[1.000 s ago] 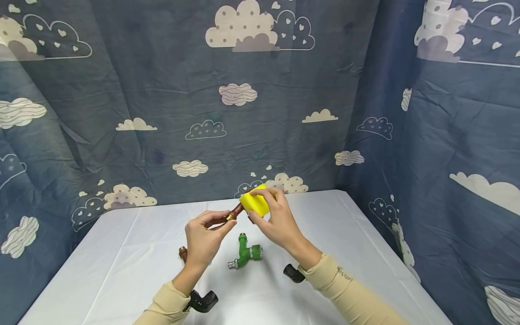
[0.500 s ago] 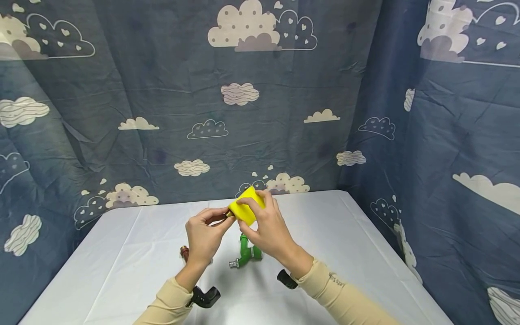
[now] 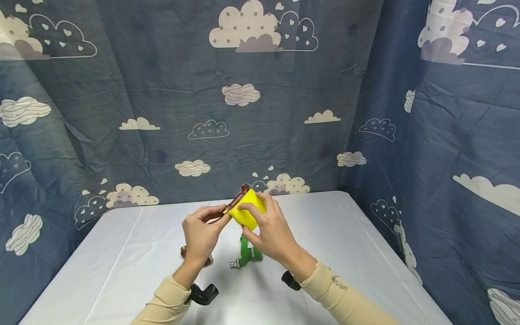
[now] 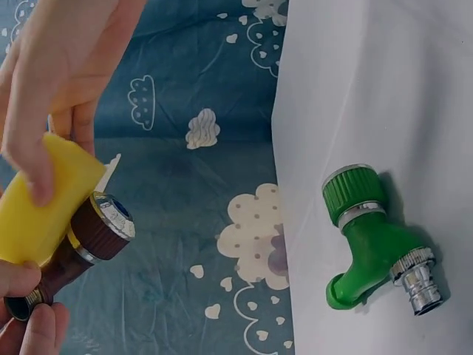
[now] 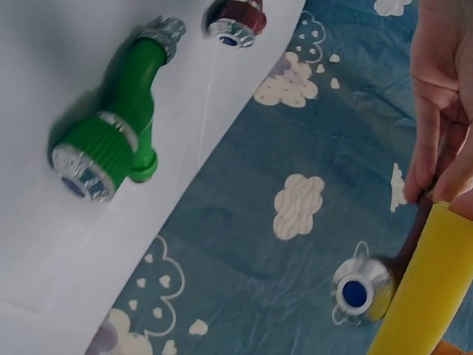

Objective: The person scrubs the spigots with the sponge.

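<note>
My left hand (image 3: 201, 232) pinches a dark brown tap (image 3: 236, 198) by its brass-coloured end, holding it up over the table. My right hand (image 3: 274, 232) grips a yellow sponge (image 3: 248, 215) against the tap's side. In the left wrist view, the sponge (image 4: 33, 214) lies along the tap's body, and the ribbed brown knob with a chrome face (image 4: 111, 222) sticks out past it. The right wrist view shows the tap's chrome-and-blue face (image 5: 361, 290) beside the sponge (image 5: 436, 281). Part of the tap's body is hidden behind the sponge.
On the white table (image 3: 325, 243) a green tap (image 3: 246, 256) with a silver nozzle lies below the hands. A second brown-red tap (image 3: 183, 251) rests partly behind my left wrist. Dark blue cloth with clouds (image 3: 280, 126) hangs behind and beside the table.
The sponge first slid down the tap toward my left fingers, covering most of it. Now it sits on the tap's near side, and the brown body shows again. My left hand shifted slightly left.
</note>
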Demonstrator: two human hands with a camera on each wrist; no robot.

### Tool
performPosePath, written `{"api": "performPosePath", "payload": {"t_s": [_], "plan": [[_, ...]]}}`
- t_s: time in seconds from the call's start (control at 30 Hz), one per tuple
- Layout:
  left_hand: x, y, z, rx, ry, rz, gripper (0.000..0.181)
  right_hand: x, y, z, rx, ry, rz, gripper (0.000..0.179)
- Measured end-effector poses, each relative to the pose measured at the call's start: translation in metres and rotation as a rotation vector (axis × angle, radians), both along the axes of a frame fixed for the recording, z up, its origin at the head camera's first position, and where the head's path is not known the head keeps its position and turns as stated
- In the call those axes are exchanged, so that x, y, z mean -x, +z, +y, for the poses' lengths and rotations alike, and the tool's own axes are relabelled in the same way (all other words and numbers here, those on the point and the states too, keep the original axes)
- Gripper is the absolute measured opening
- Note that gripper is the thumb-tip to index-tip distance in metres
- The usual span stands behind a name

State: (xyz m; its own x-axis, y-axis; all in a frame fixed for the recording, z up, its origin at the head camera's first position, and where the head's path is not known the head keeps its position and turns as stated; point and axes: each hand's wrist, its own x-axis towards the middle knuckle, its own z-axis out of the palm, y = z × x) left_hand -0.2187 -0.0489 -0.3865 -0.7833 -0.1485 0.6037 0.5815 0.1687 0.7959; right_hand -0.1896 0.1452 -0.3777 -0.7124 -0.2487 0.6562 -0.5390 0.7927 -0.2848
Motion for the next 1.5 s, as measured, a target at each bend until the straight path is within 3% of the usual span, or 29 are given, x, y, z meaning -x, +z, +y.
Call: {"api": "performPosePath", "payload": {"t_s": [0.3, 0.4, 0.5, 0.6, 0.73, 0.9, 1.03, 1.17, 1.37, 1.5], "plan": [[-0.003, 0.004, -0.008, -0.005, -0.011, -0.02, 0.026, 0.002, 0.0, 0.017, -0.006, -0.035, -0.008, 0.046], [-0.005, 0.005, -0.01, 0.0, -0.005, -0.029, 0.026, 0.004, 0.003, 0.025, 0.059, -0.035, -0.068, 0.045], [-0.006, 0.006, -0.01, -0.02, -0.014, -0.078, 0.025, 0.006, 0.008, 0.032, 0.197, 0.0, -0.179, 0.044], [-0.006, 0.007, -0.009, -0.11, -0.069, -0.187, 0.027, 0.009, 0.014, 0.039, 0.362, 0.065, -0.307, 0.045], [-0.005, 0.005, -0.006, -0.308, -0.194, -0.339, 0.03, 0.012, 0.021, 0.044, 0.571, 0.195, -0.466, 0.048], [-0.006, 0.001, 0.0, -0.476, -0.349, -0.454, 0.014, 0.014, 0.025, 0.045, 0.807, 0.343, -0.559, 0.046], [-0.009, -0.002, 0.006, -0.52, -0.444, -0.514, 0.02, 0.014, 0.029, 0.04, 0.96, 0.445, -0.554, 0.046], [-0.01, -0.002, 0.008, -0.509, -0.511, -0.557, 0.02, 0.013, 0.033, 0.032, 1.013, 0.503, -0.512, 0.045], [-0.012, -0.005, 0.01, -0.374, -0.606, -0.608, 0.036, 0.017, 0.031, 0.021, 0.92, 0.502, -0.396, 0.05], [-0.012, -0.006, 0.009, -0.343, -0.677, -0.628, 0.036, 0.017, 0.029, 0.015, 0.8, 0.496, -0.271, 0.052]]}}
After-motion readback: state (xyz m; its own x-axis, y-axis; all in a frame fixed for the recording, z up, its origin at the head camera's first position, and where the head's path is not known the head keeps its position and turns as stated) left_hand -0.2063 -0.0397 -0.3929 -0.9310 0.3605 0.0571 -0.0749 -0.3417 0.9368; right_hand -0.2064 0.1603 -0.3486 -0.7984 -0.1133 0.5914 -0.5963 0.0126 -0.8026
